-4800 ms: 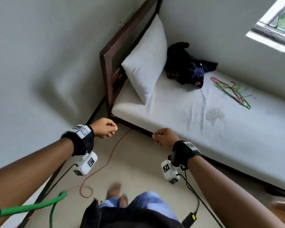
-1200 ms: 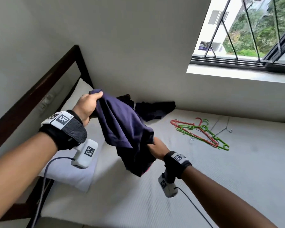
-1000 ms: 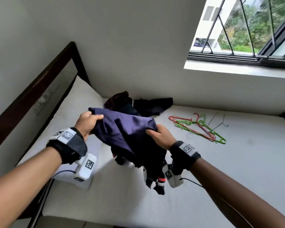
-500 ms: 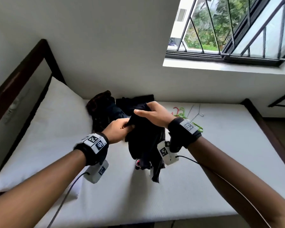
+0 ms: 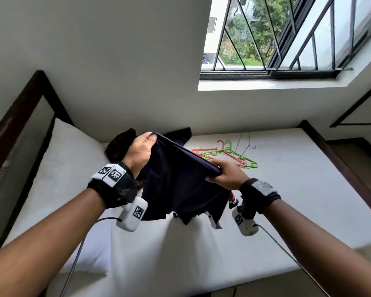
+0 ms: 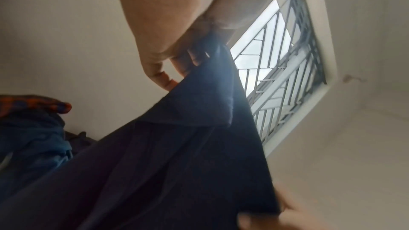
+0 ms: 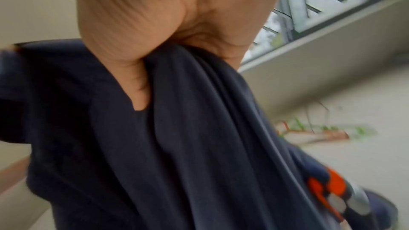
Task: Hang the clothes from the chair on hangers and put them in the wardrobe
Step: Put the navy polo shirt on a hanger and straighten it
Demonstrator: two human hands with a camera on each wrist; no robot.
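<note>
A dark navy garment (image 5: 180,185) hangs spread between both hands above the white mattress (image 5: 287,200). My left hand (image 5: 140,147) grips its far upper edge, and my right hand (image 5: 225,175) grips the near edge. In the left wrist view the left hand's fingers (image 6: 177,62) pinch the navy cloth (image 6: 177,163). The right wrist view has the right hand (image 7: 168,32) clenched on the same fabric (image 7: 177,146), with an orange and white trim (image 7: 327,186) at its low end. Red and green hangers (image 5: 227,155) lie on the bed behind the garment.
More dark clothes (image 5: 118,144) are heaped against the wall behind my left hand. A white pillow (image 5: 64,159) lies at the left by the dark wooden headboard (image 5: 19,116). A barred window (image 5: 287,35) is above the bed. Cables trail from both wrists.
Both hands have pulled apart, so the bunched navy garment is now stretched open between them. The left hand has risen towards the wall and the right has shifted right.
</note>
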